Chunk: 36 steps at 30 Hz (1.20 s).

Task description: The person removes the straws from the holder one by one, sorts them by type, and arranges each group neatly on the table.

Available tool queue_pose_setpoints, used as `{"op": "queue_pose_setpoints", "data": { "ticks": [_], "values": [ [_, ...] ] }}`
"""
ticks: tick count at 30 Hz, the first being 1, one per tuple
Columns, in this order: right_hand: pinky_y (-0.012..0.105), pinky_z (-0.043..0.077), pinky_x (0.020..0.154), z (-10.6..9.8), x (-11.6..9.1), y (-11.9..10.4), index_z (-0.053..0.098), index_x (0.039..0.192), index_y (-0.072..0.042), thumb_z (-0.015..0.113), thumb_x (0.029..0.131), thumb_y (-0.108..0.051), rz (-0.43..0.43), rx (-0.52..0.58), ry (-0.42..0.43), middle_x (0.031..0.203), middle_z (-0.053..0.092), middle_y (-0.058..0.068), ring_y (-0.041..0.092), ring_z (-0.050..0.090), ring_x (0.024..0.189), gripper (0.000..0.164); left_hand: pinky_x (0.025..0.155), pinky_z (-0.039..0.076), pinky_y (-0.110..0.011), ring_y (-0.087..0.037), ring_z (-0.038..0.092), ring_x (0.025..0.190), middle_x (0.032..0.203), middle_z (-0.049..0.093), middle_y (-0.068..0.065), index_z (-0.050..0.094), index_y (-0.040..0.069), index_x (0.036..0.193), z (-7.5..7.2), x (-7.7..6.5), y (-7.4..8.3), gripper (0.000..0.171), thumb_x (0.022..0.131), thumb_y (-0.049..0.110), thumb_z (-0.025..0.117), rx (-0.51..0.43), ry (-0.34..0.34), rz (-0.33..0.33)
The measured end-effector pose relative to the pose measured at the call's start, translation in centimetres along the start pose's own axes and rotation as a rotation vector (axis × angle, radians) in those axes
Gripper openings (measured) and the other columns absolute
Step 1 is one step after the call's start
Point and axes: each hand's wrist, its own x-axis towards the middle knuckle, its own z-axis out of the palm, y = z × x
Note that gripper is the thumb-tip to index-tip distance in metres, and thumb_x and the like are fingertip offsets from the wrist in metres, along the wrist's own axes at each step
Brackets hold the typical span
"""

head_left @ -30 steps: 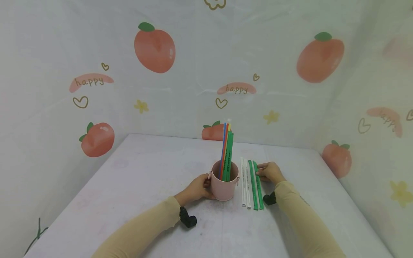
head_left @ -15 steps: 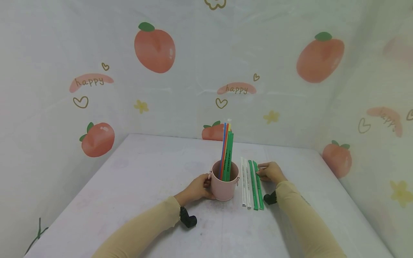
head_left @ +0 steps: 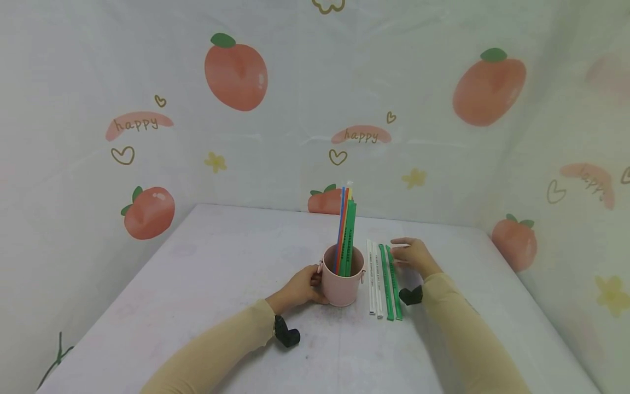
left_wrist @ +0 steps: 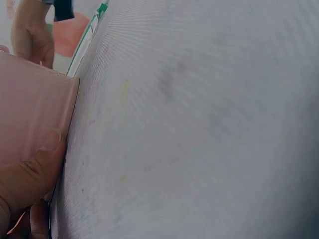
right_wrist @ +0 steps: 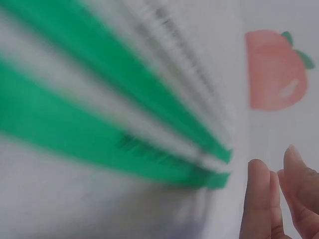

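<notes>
My left hand [head_left: 298, 287] grips the near-left side of a small pink bucket [head_left: 339, 291], its thumb [left_wrist: 42, 159] low on the wall in the left wrist view. Several slim sticks stand in the bucket, among them a blue one [head_left: 340, 232] and green-wrapped ones [head_left: 350, 238]. To the right, two slim green packets [head_left: 386, 284] with dark print lie side by side on the table, next to two white packets [head_left: 372, 284]. Over the far end of the rightmost green packet hovers my right hand [head_left: 414, 256], fingers extended, thumb apart and nothing between them.
A white-covered table [head_left: 236, 246] carries everything, with faint stains on it. Behind and beside it hangs a pale curtain [head_left: 295, 82] printed with red fruit and "happy". A dark green cord [head_left: 59, 358] shows at the left edge. Black wrist cameras [head_left: 287, 332] sit on both wrists.
My right hand has let go of the rightmost green packet's edge and lifted slightly, fingers spreading. The left hand, the bucket and the packets stay where they were.
</notes>
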Motion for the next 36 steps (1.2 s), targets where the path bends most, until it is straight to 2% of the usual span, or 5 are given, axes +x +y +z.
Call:
{"op": "queue_pose_setpoints", "data": {
  "ticks": [4,11,16,21,36],
  "values": [
    [0.033,0.057,0.092,0.2,-0.4,-1.5,0.04,0.143,0.002,0.058,0.097,-0.011,-0.044,0.06,-0.021,0.139,0.046,0.027,0.039,0.052,0.125,0.051,0.106,0.047,-0.044,-0.034,0.055,0.123,0.131,0.055,-0.017,0.046,-0.002,0.136,-0.1,0.0,0.0,0.079,0.068,0.003,0.086,0.006,0.003,-0.004],
    [0.038,0.05,0.101,0.5,-0.7,-3.4,0.039,0.143,0.004,0.056,0.098,-0.013,-0.122,0.136,-0.025,0.143,0.043,0.029,0.041,0.048,0.129,0.05,0.107,0.046,-0.045,-0.034,0.055,0.122,0.131,0.056,-0.017,0.049,-0.001,0.133,0.0,0.0,-0.1,0.075,0.068,0.002,0.086,0.01,0.002,-0.004],
    [0.032,0.052,0.099,0.6,-1.3,-4.3,0.038,0.144,0.004,0.053,0.099,-0.012,-0.174,0.155,-0.044,0.143,0.042,0.029,0.023,0.061,0.109,0.049,0.107,0.046,-0.045,-0.034,0.055,0.123,0.131,0.056,-0.016,0.049,-0.001,0.133,0.1,0.0,-0.1,0.075,0.067,0.002,0.086,0.008,0.0,-0.011],
    [0.03,0.054,0.096,0.9,-2.0,-5.1,0.038,0.142,0.007,0.053,0.099,-0.01,-0.214,0.201,-0.057,0.143,0.04,0.032,0.006,0.06,0.093,0.049,0.107,0.047,-0.044,-0.033,0.055,0.122,0.13,0.056,-0.015,0.05,0.0,0.132,0.1,0.1,-0.1,0.074,0.067,0.002,0.086,0.014,0.002,-0.022],
    [0.033,0.053,0.097,3.0,-3.2,-6.6,0.042,0.139,0.008,0.055,0.098,-0.009,-0.309,0.199,-0.069,0.139,0.045,0.031,0.02,0.059,0.108,0.046,0.106,0.047,-0.045,-0.034,0.055,0.123,0.13,0.056,-0.016,0.049,-0.001,0.132,0.0,0.0,0.0,0.075,0.068,0.003,0.086,0.016,0.002,-0.012]
  ]
}}
